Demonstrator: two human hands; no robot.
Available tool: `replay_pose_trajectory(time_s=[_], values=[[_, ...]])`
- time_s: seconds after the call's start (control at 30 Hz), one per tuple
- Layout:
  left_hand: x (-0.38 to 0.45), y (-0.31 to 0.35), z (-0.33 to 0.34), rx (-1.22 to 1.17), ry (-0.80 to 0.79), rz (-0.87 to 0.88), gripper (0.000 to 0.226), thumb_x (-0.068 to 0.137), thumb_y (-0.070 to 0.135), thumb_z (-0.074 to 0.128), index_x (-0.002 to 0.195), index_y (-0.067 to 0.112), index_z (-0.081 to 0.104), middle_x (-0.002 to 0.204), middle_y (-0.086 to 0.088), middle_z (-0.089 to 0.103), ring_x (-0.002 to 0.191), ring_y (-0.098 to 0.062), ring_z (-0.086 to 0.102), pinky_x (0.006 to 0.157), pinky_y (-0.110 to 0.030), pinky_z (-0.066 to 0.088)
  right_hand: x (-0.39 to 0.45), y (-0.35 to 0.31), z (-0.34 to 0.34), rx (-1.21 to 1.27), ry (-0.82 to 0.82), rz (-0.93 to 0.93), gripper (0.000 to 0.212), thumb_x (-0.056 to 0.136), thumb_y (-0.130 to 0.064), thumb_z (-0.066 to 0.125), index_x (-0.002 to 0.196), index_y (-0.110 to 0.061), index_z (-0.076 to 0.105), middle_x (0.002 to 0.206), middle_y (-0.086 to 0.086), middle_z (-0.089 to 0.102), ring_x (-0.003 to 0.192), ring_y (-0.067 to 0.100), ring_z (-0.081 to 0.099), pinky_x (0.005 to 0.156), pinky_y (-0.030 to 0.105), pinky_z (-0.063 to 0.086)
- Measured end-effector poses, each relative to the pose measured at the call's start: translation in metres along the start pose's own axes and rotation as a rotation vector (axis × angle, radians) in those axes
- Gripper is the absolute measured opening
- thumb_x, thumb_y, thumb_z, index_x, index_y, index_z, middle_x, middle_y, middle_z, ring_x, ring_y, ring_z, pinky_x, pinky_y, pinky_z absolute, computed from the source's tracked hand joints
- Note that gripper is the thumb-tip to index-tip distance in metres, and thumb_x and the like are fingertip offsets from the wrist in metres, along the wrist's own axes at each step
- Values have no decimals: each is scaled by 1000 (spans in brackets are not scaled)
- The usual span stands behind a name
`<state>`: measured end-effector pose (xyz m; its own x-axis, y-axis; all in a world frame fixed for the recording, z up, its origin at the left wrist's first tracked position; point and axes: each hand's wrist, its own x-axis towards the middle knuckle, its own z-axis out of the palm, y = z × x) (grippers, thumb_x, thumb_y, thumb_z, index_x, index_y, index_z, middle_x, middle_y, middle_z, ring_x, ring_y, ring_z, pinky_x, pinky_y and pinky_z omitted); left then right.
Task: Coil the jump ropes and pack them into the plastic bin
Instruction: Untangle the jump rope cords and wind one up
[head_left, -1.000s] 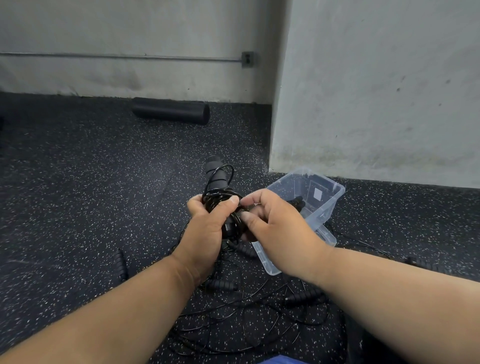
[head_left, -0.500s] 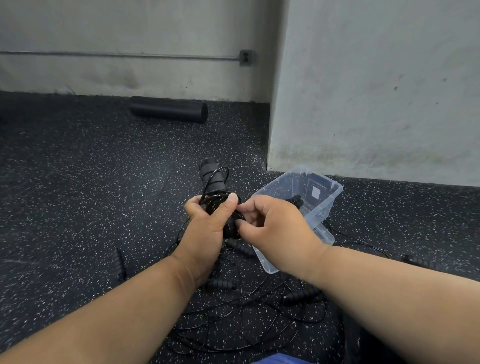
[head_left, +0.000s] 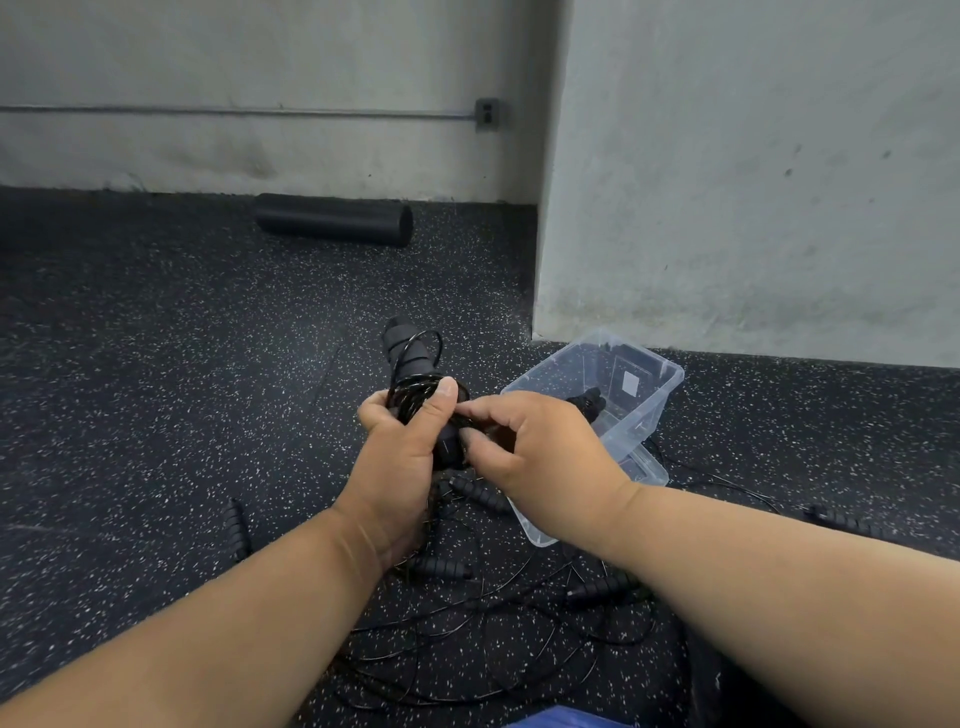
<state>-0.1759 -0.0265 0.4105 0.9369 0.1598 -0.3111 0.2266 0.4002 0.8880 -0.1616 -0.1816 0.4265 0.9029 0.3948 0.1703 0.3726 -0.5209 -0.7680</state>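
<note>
black coiled jump rope (head_left: 415, 387) gripped by both hands, left hand (head_left: 397, 457) and right hand (head_left: 540, 452).

view: our one head camera, worn by the person | facing: forward and down over both forearms to the speckled floor (head_left: 156, 415) | range: left hand (head_left: 400, 457) and right hand (head_left: 540, 452) close, mid-frame; wall (head_left: 753, 182) farther ahead | lens: wide-angle, edges bent | overlap: none, we have a single view
</note>
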Motion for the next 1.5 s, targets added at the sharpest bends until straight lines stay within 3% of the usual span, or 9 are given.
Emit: replay_pose_trajectory(time_s=[0.13, 0.3, 0.4, 0.67, 0.8, 0.97, 1.07, 1.37, 1.5], values=[[-1, 9, -1, -23, -27, 19, 73, 81, 44, 75, 136, 16, 36, 113, -16, 67, 89, -25, 73, 76, -43, 63, -1, 3, 0, 64, -8, -2, 30, 106, -25, 58, 133, -31, 71, 106, -14, 71, 100, 1, 62, 93, 23, 50], [-1, 18, -3, -29, -71, 12, 72, 82, 45, 72, 138, 13, 40, 120, -19, 70, 92, -24, 76, 75, -38, 63, 7, 2, -12, 427, -99, 228, 28, 107, -24, 58, 115, -43, 77, 79, 11, 70, 65, 23, 51, 49, 40, 45], [0, 21, -6, 15, -66, 13, 79, 84, 53, 74, 143, 11, 41, 126, -19, 71, 105, -29, 74, 91, -46, 62, 11, 3, -17, 514, -119, 293, 18, 105, -25, 62, 109, -34, 78, 84, 4, 76, 70, 24, 59, 54, 30, 43], [-6, 19, -6, 74, -159, 0, 85, 89, 61, 70, 147, 7, 37, 103, -23, 70, 86, -29, 71, 66, -35, 59, 15, 3, -21, 491, -258, 265, 20, 111, -33, 47, 105, -25, 65, 88, 1, 69, 61, 16, 60, 49, 27, 39], [-8, 19, -5, 58, -172, -12, 81, 84, 64, 74, 139, 17, 37, 121, -25, 71, 97, -43, 72, 85, -57, 61, 12, -1, -14, 399, -201, 282, 19, 109, -41, 48, 103, -34, 64, 99, 14, 70, 79, 47, 70, 51, 35, 39], [-15, 16, 1, 2, -190, -48, 73, 82, 56, 67, 134, 17, 32, 79, -23, 67, 62, -37, 65, 61, -53, 61, 8, -1, -8, 405, -242, 264, 20, 112, -37, 41, 107, -27, 57, 76, 2, 66, 58, 21, 66, 48, 27, 44], [-13, 15, 3, -36, -130, -73, 80, 79, 55, 74, 138, 16, 35, 113, -28, 70, 92, -48, 73, 75, -67, 61, 6, 2, -4, 368, -213, 252, 21, 112, -39, 40, 102, -28, 54, 63, 0, 56, 50, 18, 56, 52, 34, 47], [-9, 13, 2, 12, -122, -55, 97, 86, 69, 66, 147, 1, 35, 93, -20, 68, 58, -31, 61, 54, -38, 53, -4, -10, 14, 716, -144, 491, 31, 112, -41, 40, 112, -11, 49, 93, 15, 74, 54, 20, 66, 43, 27, 44], [-9, 15, 2, 30, -114, -29, 100, 86, 71, 66, 144, -6, 38, 96, -20, 63, 52, -27, 56, 42, -31, 48, -6, -10, 17, 787, -238, 549, 36, 113, -42, 35, 108, -12, 54, 72, 8, 70, 45, 18, 54, 42, 23, 36]])
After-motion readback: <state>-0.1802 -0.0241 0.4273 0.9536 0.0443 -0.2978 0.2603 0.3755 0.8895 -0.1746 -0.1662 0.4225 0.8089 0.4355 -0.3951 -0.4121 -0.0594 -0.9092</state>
